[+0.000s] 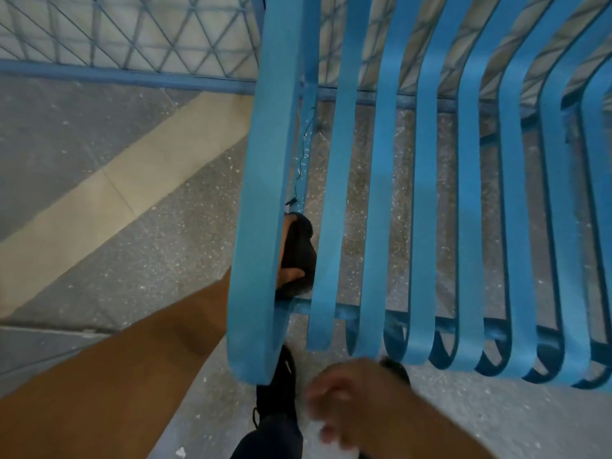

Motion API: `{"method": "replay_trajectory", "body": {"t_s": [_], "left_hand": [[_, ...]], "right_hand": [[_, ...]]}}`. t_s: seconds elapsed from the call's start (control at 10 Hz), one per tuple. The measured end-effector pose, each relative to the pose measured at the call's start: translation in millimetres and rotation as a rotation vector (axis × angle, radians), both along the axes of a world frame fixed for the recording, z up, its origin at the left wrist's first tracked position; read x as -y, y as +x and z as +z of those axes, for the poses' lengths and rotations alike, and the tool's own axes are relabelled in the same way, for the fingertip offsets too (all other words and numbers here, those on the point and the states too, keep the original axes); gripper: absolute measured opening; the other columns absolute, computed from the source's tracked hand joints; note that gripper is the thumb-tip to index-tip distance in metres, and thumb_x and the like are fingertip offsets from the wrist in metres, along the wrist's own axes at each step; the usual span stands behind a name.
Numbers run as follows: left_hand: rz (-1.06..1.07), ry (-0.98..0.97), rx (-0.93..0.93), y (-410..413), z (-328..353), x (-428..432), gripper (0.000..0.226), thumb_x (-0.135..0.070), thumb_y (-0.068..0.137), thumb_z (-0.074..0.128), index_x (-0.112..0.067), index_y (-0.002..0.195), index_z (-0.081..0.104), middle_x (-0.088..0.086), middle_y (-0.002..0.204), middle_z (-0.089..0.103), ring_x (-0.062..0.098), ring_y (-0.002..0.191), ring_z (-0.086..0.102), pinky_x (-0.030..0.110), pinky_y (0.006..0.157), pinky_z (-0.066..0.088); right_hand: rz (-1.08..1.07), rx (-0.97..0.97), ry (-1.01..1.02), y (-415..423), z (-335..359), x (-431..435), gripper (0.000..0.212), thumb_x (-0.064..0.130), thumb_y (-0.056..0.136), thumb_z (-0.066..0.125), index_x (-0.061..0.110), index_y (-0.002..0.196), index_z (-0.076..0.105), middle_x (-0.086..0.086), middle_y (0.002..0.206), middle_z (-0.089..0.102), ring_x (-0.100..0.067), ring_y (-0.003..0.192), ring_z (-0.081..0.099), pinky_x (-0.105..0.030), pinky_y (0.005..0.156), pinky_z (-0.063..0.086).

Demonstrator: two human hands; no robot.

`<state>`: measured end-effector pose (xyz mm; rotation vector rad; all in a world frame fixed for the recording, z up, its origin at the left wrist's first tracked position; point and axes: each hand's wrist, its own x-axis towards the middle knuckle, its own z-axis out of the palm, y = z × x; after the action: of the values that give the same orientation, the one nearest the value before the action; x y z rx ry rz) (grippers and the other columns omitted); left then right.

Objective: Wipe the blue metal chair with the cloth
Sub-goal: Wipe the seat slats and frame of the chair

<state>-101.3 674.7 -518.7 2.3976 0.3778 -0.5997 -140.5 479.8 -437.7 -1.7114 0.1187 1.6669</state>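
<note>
Landmark: the armrest [265,193] of the blue metal chair [427,193].

- Nearest, just right of the armrest's front curl: right hand [351,405]. It's blurred, fingers curled, with a pale smear under it. Can't tell if it holds anything.
- Directly below the front curl: dark shoe [281,385].
- Left forearm [132,376] comes in from outside the armrest and passes under it.
- Left hand [285,256] shows in the gap just inside the armrest, mostly hidden by it. Its fingers are curled round the cloth [303,250], a dark wad against the armrest's inner side, beside the first slat [334,193].
- Farther up the same gap: thin dark thread [302,150] hanging by the frame.
- Beyond the armrest's far end: blue mesh railing [132,34].

Risks, my read:
- The gap is tight, so the cloth could snag on the thread or the cross bar and pull out of the grip.
- Knuckles could scrape the slat edge.
- The hand works half blind there, so patches on the inner face are likely to get missed.
</note>
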Motion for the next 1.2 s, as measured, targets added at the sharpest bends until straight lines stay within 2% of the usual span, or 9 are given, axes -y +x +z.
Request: {"method": "replay_trajectory", "body": {"t_s": [0.1,0.2,0.3,0.5,0.7,0.8,0.9,1.0,1.2], "left_hand": [[0.136,-0.092,-0.123,0,-33,-1,0.076,-0.030,0.078,0.077,-0.016,0.139,0.035,-0.002,0.142,0.039,0.021,0.116,0.050,0.035,0.096,0.046],[0.134,-0.048,-0.181,10,-40,10,0.059,-0.018,0.088,0.064,0.000,0.135,0.034,0.016,0.123,0.054,0.033,0.112,0.055,0.030,0.090,0.043],[0.255,-0.070,-0.190,19,-45,20,0.043,-0.015,0.094,0.054,0.004,0.129,0.037,0.015,0.116,0.055,0.031,0.107,0.056,0.024,0.086,0.041],[0.477,-0.228,-0.133,13,-82,22,0.097,-0.078,0.063,0.018,-0.010,0.129,0.039,0.016,0.117,0.058,0.035,0.107,0.057,0.053,0.097,0.045],[0.561,-0.100,-0.105,27,-53,36,0.101,-0.092,0.061,0.004,-0.016,0.107,0.051,0.010,0.105,0.066,0.032,0.094,0.063,0.045,0.088,0.049],[0.515,-0.142,-0.092,21,-63,32,0.067,-0.080,0.077,0.033,-0.022,0.109,0.046,0.003,0.102,0.064,0.026,0.090,0.063,0.045,0.083,0.053],[0.364,-0.133,-0.130,8,-72,26,0.042,-0.038,0.088,0.054,-0.018,0.122,0.038,0.005,0.104,0.059,0.026,0.092,0.061,0.047,0.083,0.054],[0.319,-0.217,-0.143,4,-72,25,0.050,-0.021,0.093,0.057,-0.010,0.135,0.032,0.010,0.116,0.055,0.030,0.105,0.057,0.046,0.093,0.049],[0.576,-0.127,-0.158,21,-69,33,0.029,-0.048,0.096,0.045,-0.021,0.109,0.046,-0.003,0.092,0.062,0.023,0.084,0.062,0.041,0.079,0.053]], "right_hand": [[-0.009,0.192,-0.003,53,16,14,0.014,0.021,0.092,0.063,0.024,0.082,0.072,0.001,0.082,0.071,-0.013,0.068,0.070,-0.029,0.066,0.058],[-0.028,0.893,-0.067,92,0,4,0.015,0.033,0.096,0.055,0.029,0.107,0.066,0.010,0.100,0.067,-0.003,0.090,0.061,-0.022,0.079,0.053],[0.130,1.361,-0.025,119,-35,-13,0.039,0.036,0.094,0.051,0.017,0.126,0.059,-0.004,0.133,0.054,-0.023,0.129,0.041,-0.051,0.108,0.035],[0.377,1.354,-0.186,149,-73,-14,0.071,0.065,0.091,0.036,0.022,0.148,0.033,-0.001,0.157,0.028,-0.025,0.148,0.010,-0.060,0.116,0.000],[0.408,1.402,-0.271,146,-76,-19,0.074,0.067,0.091,0.024,0.022,0.148,0.032,-0.001,0.158,0.025,-0.027,0.148,0.010,-0.064,0.115,0.002],[0.413,1.406,-0.272,147,-76,-19,0.072,0.067,0.091,0.026,0.022,0.146,0.036,-0.001,0.157,0.027,-0.027,0.148,0.013,-0.065,0.114,0.004],[0.429,1.389,-0.272,147,-75,-20,0.073,0.067,0.091,0.024,0.022,0.146,0.036,-0.001,0.157,0.026,-0.027,0.148,0.011,-0.066,0.114,0.004],[0.414,1.399,-0.278,147,-73,-21,0.072,0.067,0.091,0.024,0.022,0.146,0.037,-0.001,0.157,0.026,-0.027,0.148,0.012,-0.065,0.114,0.005],[0.384,1.420,-0.281,145,-77,-22,0.070,0.065,0.092,0.028,0.021,0.145,0.038,-0.001,0.156,0.030,-0.028,0.147,0.015,-0.065,0.114,0.006]]}}
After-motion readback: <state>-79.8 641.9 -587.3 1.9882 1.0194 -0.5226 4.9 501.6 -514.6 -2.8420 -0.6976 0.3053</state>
